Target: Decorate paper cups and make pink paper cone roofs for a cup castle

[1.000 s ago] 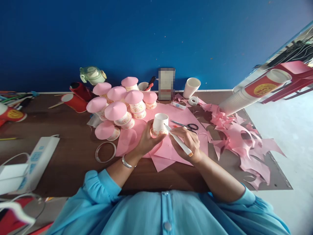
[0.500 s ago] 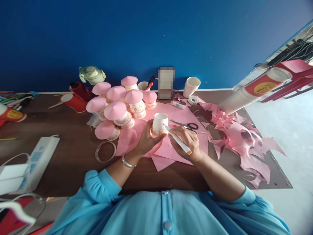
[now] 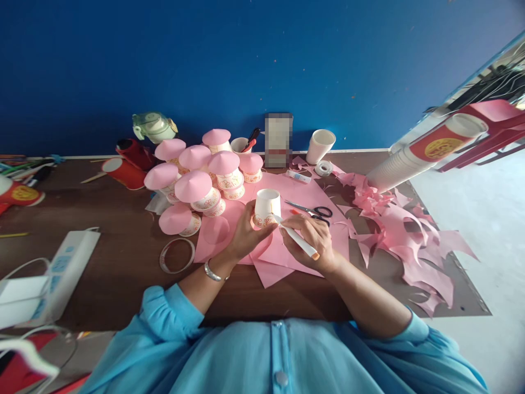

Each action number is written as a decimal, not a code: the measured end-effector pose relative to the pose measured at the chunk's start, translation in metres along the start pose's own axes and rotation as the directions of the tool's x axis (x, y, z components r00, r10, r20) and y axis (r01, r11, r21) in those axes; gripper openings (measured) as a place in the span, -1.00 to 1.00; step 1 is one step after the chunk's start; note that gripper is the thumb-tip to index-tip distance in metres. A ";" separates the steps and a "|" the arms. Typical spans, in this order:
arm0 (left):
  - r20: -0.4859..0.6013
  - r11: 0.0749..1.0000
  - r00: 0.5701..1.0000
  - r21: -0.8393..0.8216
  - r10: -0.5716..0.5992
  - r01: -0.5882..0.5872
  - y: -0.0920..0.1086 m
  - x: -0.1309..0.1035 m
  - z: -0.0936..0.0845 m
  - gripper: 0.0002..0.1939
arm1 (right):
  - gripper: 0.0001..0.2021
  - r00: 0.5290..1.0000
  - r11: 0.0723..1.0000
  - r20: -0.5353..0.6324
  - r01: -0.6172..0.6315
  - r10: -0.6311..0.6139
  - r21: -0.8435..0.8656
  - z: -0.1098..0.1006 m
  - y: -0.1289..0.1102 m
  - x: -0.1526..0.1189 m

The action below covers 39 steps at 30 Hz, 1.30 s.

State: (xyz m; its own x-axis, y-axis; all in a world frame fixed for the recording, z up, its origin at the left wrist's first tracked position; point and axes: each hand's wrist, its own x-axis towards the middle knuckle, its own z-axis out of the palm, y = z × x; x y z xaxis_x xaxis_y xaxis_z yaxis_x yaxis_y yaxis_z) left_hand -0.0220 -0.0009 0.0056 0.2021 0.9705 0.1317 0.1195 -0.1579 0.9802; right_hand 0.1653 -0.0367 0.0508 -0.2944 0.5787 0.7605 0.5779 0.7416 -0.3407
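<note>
My left hand point(image 3: 249, 232) is wrapped round a white paper cup point(image 3: 267, 203), holding it over pink paper. Orange line drawings circle the lower part of the cup, and a thin orange line runs up its side. In my right hand point(image 3: 312, 238) is a white marker pen point(image 3: 301, 241) with an orange end; its tip meets the cup's side. Black-handled scissors point(image 3: 314, 210) lie just beyond my right hand. To the left stand several decorated paper cups with pink cone roofs point(image 3: 193, 186). Pink paper sheets point(image 3: 283, 262) lie beneath both hands.
Pink paper scraps point(image 3: 406, 230) and a leaning stack of cups point(image 3: 414, 153) are at right. A tape roll point(image 3: 324, 168), glue stick point(image 3: 298, 176) and white cup point(image 3: 321, 146) sit toward the back. A tape ring point(image 3: 177, 255) and power strip point(image 3: 68, 273) lie at left.
The cup and both hands have shifted very slightly left. The marker tip has moved a little lower along the cup's side, and the orange line there shows more clearly.
</note>
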 end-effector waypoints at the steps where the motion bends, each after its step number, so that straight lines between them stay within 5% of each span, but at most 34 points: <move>1: 0.003 1.000 1.000 0.000 0.004 -0.004 0.000 0.000 0.000 -0.40 | -0.81 1.000 1.000 -0.006 0.005 -0.005 -0.006 0.000 0.000 0.000; 8: 0.004 1.000 1.000 0.005 -0.006 0.006 0.000 0.000 0.000 -0.43 | -0.79 0.992 0.998 -0.124 0.027 -0.033 -0.051 0.001 0.001 -0.001; 32: 0.179 0.988 0.982 -0.125 -0.063 0.086 0.003 -0.001 -0.001 -0.45 | -0.77 0.991 0.997 -0.107 0.073 -0.076 -0.027 0.001 0.002 -0.001; 39: 0.218 0.926 0.966 -0.317 -0.139 0.205 -0.007 -0.005 -0.002 -0.53 | -0.77 0.991 0.999 -0.128 0.041 -0.043 -0.021 -0.002 0.004 0.000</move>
State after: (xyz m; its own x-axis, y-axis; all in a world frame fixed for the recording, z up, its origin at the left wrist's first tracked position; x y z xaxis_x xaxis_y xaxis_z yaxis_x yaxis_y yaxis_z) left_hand -0.0259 -0.0038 -0.0018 0.3910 0.9195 -0.0417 -0.1561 0.1109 0.9815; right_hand 0.1687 -0.0344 0.0504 -0.2194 0.4979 0.8391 0.5809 0.7576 -0.2977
